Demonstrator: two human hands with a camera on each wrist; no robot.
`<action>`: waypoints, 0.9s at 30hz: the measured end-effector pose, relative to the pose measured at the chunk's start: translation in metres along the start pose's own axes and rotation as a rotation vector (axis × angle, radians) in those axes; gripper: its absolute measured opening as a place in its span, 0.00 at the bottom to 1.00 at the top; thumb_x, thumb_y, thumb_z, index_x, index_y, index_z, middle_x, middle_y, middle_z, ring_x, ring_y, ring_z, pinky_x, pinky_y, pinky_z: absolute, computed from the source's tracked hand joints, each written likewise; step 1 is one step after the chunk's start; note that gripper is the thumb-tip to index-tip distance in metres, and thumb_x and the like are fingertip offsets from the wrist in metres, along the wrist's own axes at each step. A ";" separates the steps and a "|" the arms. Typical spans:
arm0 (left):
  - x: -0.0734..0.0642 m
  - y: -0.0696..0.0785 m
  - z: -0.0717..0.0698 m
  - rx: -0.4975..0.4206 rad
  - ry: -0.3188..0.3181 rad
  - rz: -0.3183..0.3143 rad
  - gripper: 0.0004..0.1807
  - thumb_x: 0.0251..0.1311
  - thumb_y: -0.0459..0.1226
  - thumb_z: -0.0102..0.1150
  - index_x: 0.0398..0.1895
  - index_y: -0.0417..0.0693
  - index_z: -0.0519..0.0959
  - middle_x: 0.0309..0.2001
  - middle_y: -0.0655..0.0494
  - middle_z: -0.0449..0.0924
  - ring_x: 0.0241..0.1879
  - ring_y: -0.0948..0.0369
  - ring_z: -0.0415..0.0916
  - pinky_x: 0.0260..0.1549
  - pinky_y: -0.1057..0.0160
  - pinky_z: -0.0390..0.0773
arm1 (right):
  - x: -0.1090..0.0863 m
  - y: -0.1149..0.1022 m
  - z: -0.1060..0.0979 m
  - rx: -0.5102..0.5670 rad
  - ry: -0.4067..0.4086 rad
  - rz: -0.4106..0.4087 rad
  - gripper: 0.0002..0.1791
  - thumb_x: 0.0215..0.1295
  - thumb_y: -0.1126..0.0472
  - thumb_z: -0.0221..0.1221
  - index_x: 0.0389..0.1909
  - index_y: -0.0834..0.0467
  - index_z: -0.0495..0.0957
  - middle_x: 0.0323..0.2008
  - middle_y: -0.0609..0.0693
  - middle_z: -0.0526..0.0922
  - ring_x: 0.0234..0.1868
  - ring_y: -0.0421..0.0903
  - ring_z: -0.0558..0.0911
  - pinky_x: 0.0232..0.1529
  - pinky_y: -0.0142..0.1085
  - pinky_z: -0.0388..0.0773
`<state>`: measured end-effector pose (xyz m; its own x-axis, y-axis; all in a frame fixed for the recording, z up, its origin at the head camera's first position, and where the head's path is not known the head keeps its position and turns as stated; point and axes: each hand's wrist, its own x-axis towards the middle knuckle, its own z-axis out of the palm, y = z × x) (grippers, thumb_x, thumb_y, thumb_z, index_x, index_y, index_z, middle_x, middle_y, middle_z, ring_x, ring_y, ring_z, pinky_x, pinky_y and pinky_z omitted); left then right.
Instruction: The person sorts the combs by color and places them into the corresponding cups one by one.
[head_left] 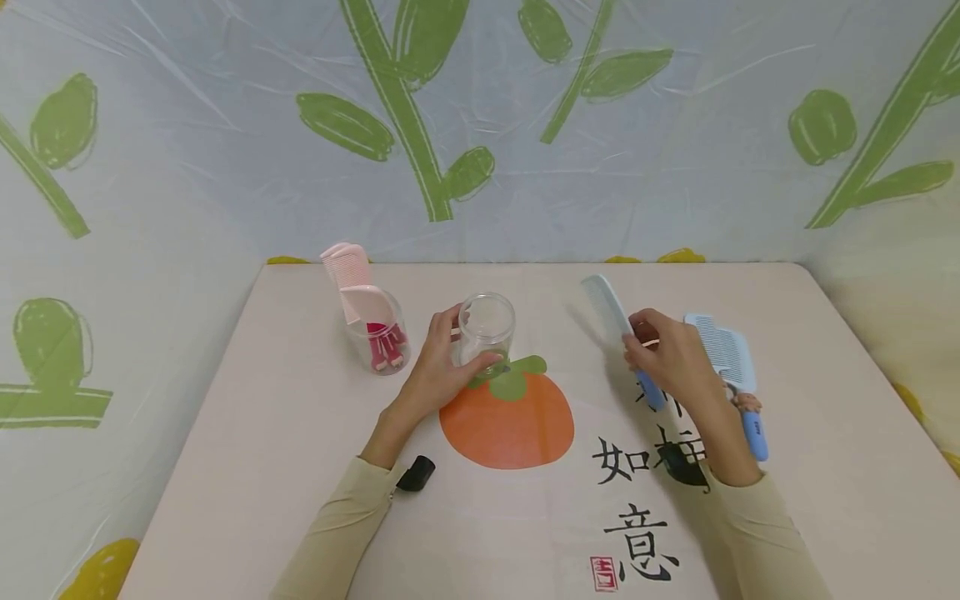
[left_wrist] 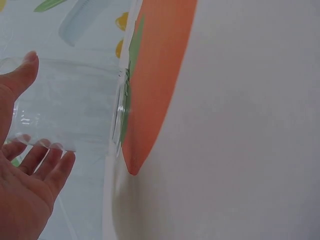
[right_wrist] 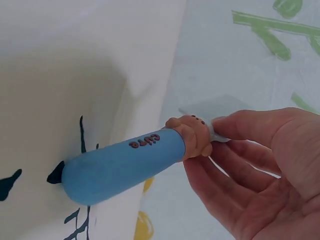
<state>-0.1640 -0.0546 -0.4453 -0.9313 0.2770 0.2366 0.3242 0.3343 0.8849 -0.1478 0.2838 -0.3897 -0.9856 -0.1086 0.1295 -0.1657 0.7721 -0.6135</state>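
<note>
My left hand (head_left: 441,360) holds a clear, empty-looking jar (head_left: 487,321), thumb on its near side and fingers round the left. In the left wrist view the jar's base stands at the printed orange fruit on the table. My right hand (head_left: 672,354) pinches a light blue comb (head_left: 606,298) between thumb and fingers, its teeth end up and away from me. In the right wrist view, the comb's blue handle (right_wrist: 120,165) bears dark lettering, and a small brown bear figure (right_wrist: 192,134) sits beside the fingertips. The handle's rounded end points down at the tabletop.
On the left, a clear jar (head_left: 406,337) holds pink combs (head_left: 371,306), heads up, with dark pink handles inside. Right of my right hand lie more light blue combs (head_left: 729,358) with blue handles. The pale table (head_left: 285,467) carries a printed fruit and black characters; patterned sheeting surrounds it.
</note>
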 end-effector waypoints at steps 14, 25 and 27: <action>0.001 -0.002 -0.001 -0.012 -0.003 0.023 0.47 0.60 0.45 0.75 0.75 0.41 0.58 0.64 0.41 0.64 0.63 0.53 0.67 0.66 0.52 0.71 | -0.002 -0.020 -0.002 0.075 0.204 -0.079 0.18 0.70 0.67 0.65 0.56 0.69 0.75 0.50 0.68 0.85 0.48 0.65 0.86 0.48 0.47 0.80; 0.002 -0.002 0.000 -0.029 -0.012 0.000 0.47 0.60 0.45 0.75 0.75 0.42 0.58 0.65 0.40 0.64 0.64 0.53 0.67 0.66 0.52 0.70 | -0.003 -0.034 -0.007 0.136 0.300 -0.130 0.17 0.67 0.68 0.67 0.54 0.67 0.78 0.51 0.62 0.86 0.47 0.38 0.86 0.45 0.16 0.73; 0.001 -0.002 -0.001 -0.031 -0.011 0.000 0.47 0.60 0.45 0.75 0.75 0.42 0.58 0.65 0.40 0.64 0.64 0.52 0.67 0.66 0.52 0.70 | -0.002 -0.037 -0.008 0.150 0.318 -0.140 0.18 0.66 0.68 0.68 0.54 0.67 0.78 0.52 0.61 0.86 0.45 0.26 0.82 0.45 0.17 0.74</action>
<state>-0.1660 -0.0553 -0.4463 -0.9293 0.2868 0.2327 0.3191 0.3061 0.8969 -0.1397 0.2602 -0.3609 -0.8973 0.0114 0.4412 -0.3245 0.6606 -0.6770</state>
